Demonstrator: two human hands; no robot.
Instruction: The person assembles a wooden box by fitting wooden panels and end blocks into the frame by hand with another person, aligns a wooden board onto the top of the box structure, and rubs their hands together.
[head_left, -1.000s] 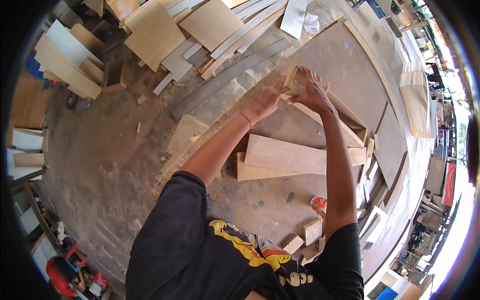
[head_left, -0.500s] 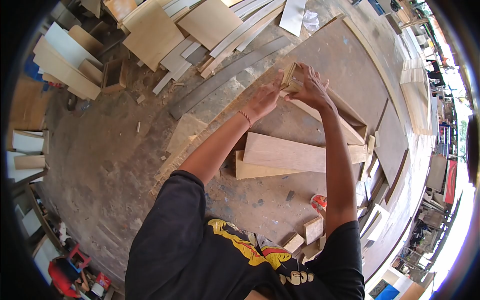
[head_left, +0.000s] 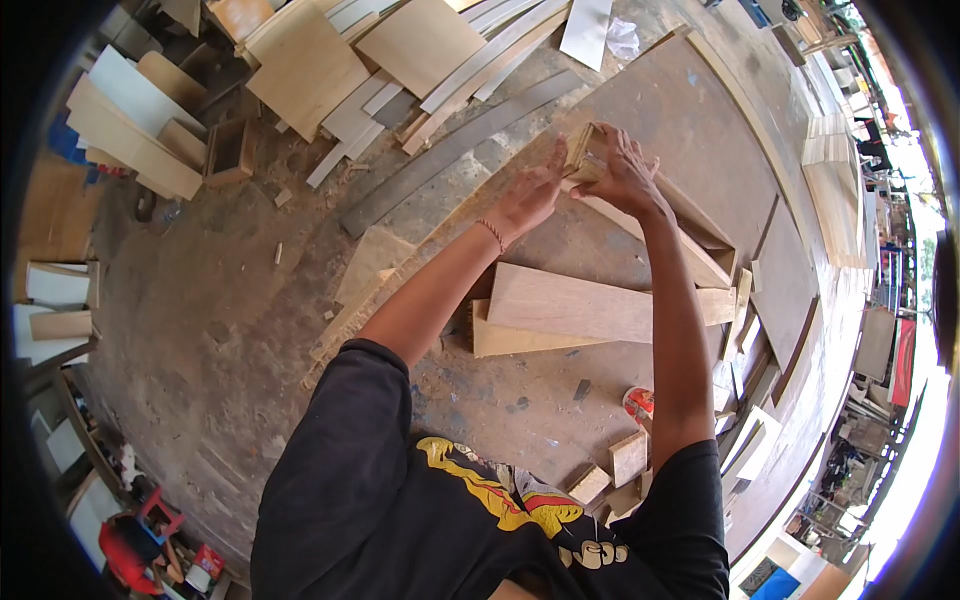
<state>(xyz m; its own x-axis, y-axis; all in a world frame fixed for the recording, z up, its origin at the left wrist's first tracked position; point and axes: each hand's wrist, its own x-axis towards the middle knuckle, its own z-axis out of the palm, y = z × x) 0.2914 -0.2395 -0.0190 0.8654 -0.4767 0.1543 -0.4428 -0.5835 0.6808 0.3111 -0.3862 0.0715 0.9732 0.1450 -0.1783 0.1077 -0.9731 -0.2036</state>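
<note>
A long, narrow wooden frame (head_left: pixel 690 250) like an open box lies slantwise on the brown work table (head_left: pixel 700 120). At its far end, my left hand (head_left: pixel 530 200) grips the end piece from the left, fingers pressed to the wood. My right hand (head_left: pixel 625 180) is over the same end, its fingers wrapped across the corner. Nearer to me, a pinkish board (head_left: pixel 570 305) rests across a paler board (head_left: pixel 515 341). Parts of the frame are hidden behind my right hand and forearm.
A red and white can (head_left: pixel 638 403) and small wood blocks (head_left: pixel 628 458) are near my right elbow. Boards and strips (head_left: pixel 420 45) lie on the floor beyond the table. A person in red (head_left: pixel 125 555) is low at the far left.
The fingers of my left hand have shifted slightly at the frame's end. My right hand stays at the corner, and the frame has barely moved.
</note>
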